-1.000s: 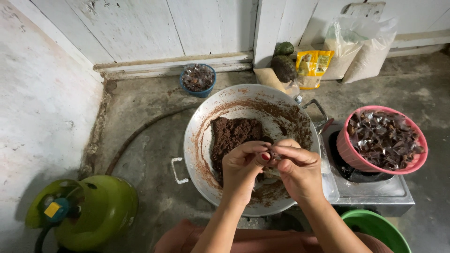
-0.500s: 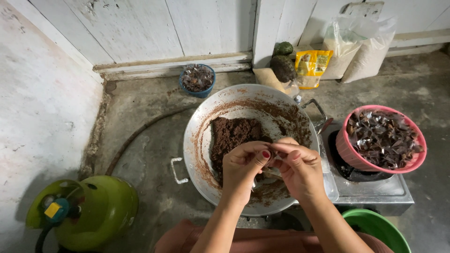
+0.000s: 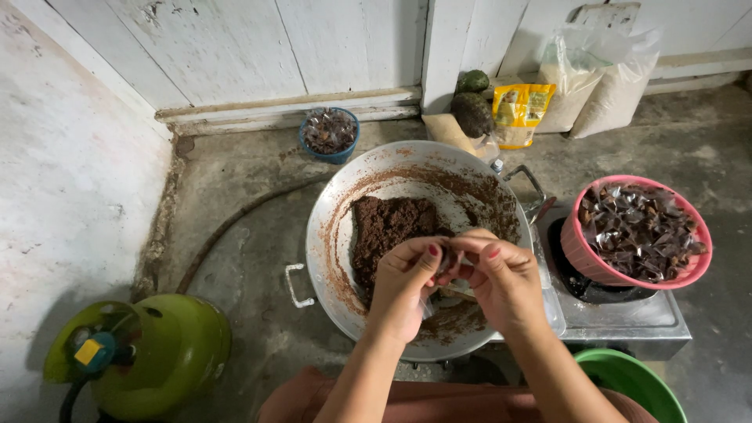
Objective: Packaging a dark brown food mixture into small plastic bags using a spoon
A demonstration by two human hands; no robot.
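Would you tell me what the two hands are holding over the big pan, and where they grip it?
Both the left hand and right hand pinch a small clear-wrapped brown piece between their fingertips, one at each end, above the metal pan.

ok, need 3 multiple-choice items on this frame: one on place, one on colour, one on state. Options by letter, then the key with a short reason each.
1. Where is the pink basket of wrapped pieces?
A. On the stove, to the right of the wok
B. Against the left wall
C. Inside the wok

2. What colour is the gas cylinder at lower left?
A. Blue
B. Green
C. Red

3. What are the hands doing?
A. Resting flat on the floor
B. Left hand and right hand meet fingertip to fingertip on a small dark piece over the wok
C. Gripping the wok's handles

Key: 1 A, the basket sits on the stove burner beside the wok. 2 B, its body is bright green. 3 B, both hands pinch the piece above the brown paste.
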